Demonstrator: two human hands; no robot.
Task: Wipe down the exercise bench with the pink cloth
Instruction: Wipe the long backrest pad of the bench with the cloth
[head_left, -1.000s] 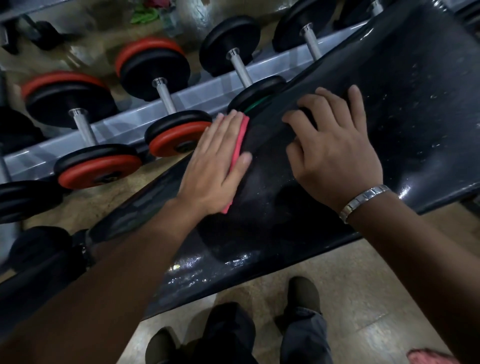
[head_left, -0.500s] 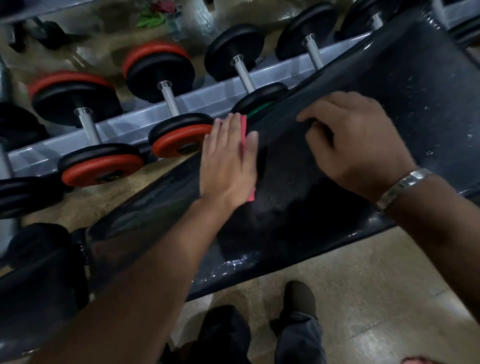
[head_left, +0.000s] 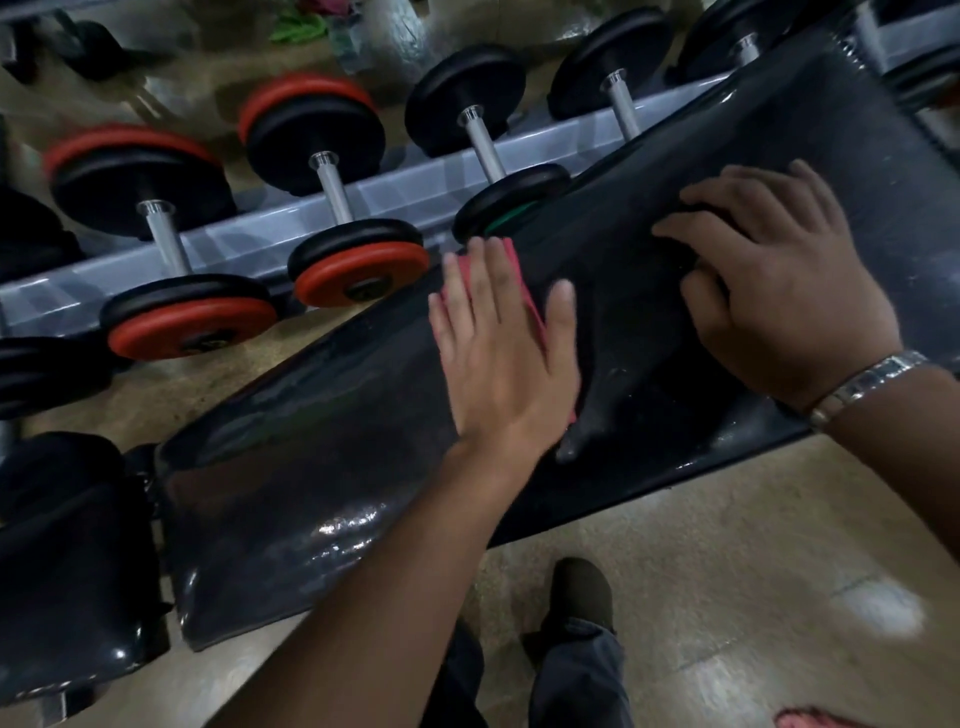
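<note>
Two unclenched grips: left hand (head_left: 506, 353) presses seemingly soft, limp pink cloth (head_left: 453, 278) flat on exercise bench (head_left: 311, 441); right hand (head_left: 779, 296) braces.

On the bench (head_left: 322, 467), the left hand (head_left: 506, 353) covers the cloth (head_left: 525, 291), right hand (head_left: 779, 306) beside.

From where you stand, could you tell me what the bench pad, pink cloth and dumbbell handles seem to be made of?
Bench pad: likely vinyl or faux leather, glossy black; light glints off its skin.
Pink cloth: thin matte fabric; only edges show, so weave unclear.
Dumbbell handles: bare metal, probably steel, shiny silver.
</note>
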